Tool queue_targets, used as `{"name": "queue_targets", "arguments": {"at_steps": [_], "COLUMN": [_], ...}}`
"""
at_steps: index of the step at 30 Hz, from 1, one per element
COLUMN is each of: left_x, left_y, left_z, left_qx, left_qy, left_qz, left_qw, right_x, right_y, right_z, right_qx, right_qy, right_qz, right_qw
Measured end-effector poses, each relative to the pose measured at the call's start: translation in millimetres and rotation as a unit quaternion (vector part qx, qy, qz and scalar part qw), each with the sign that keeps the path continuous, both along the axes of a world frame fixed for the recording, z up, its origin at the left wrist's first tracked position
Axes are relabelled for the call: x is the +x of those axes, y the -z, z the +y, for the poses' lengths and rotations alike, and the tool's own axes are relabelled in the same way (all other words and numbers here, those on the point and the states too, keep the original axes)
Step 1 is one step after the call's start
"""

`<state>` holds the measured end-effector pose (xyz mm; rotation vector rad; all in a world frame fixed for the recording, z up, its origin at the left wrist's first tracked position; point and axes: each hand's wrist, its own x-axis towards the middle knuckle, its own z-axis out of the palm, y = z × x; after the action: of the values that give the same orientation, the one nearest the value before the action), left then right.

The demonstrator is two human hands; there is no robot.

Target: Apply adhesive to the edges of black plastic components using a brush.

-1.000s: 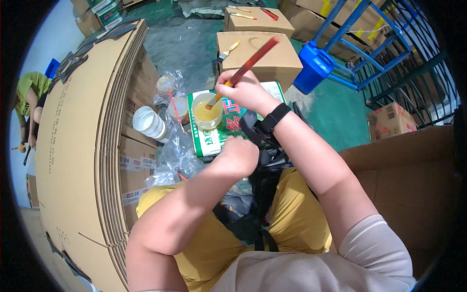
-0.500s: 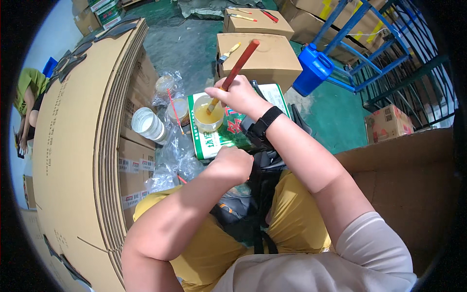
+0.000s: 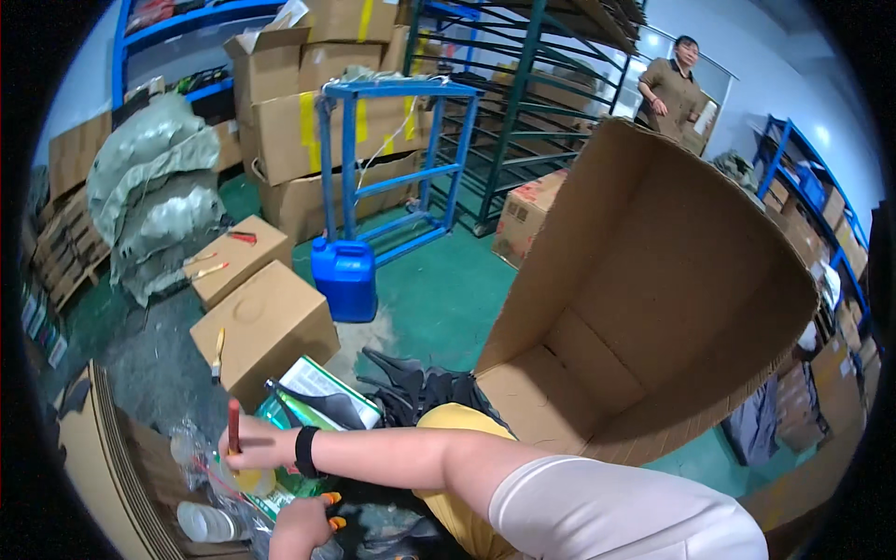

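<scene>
My right hand [image 3: 254, 442] is closed round the reddish-brown handle of a paint brush [image 3: 233, 422]. Its bristle end is hidden, over or in a plastic cup [image 3: 255, 482] of yellowish liquid. That cup stands on a green and white box-shaped can [image 3: 317, 383], across which a dark curved piece [image 3: 333, 407] lies. Nearer to me, my left hand [image 3: 301, 525] has curled fingers beside a dark item with two orange tips [image 3: 333, 511]. What the fingers grip is hidden. To the left of the hands is a whitish plastic tub [image 3: 205, 523].
Cartons [image 3: 271, 322] holding brushes stand ahead, beside a blue jerrycan [image 3: 345, 280] and a blue metal frame [image 3: 401, 177]. A large open carton [image 3: 644, 308] is at my right. Stacked cardboard sheets [image 3: 103, 457] border the left. A person [image 3: 674, 89] stands at the back right.
My view has swung right, so hands and can now sit at the lower left. The right hand still holds the brush at the cup. Orange tips now show beside my left hand.
</scene>
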<state>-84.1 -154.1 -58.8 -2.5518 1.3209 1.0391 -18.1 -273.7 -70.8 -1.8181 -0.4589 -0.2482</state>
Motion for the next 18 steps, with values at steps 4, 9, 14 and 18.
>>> {"name": "queue_targets", "arguments": {"at_steps": [4, 9, 14, 18], "left_x": [-9, -16, -31, -10], "left_y": [-13, -31, -37, -13], "left_z": [-12, -1, -20, 16], "left_qx": [-0.006, -0.031, -0.01, -0.048], "left_qy": [-0.025, -0.044, -0.039, -0.042], "left_qz": [0.044, 0.096, 0.102, 0.045], "left_qw": [0.999, 0.994, 0.994, 0.997], "right_x": [-17, -13, -15, -7], "right_y": [12, -2, 29, 16], "right_z": [-9, -2, -25, -2], "right_qx": [-0.038, 0.136, 0.287, 0.303], "right_qy": [0.04, 0.082, 0.137, 0.179], "right_qz": [0.019, 0.163, 0.282, 0.289], "right_qw": [0.998, 0.974, 0.905, 0.89]}}
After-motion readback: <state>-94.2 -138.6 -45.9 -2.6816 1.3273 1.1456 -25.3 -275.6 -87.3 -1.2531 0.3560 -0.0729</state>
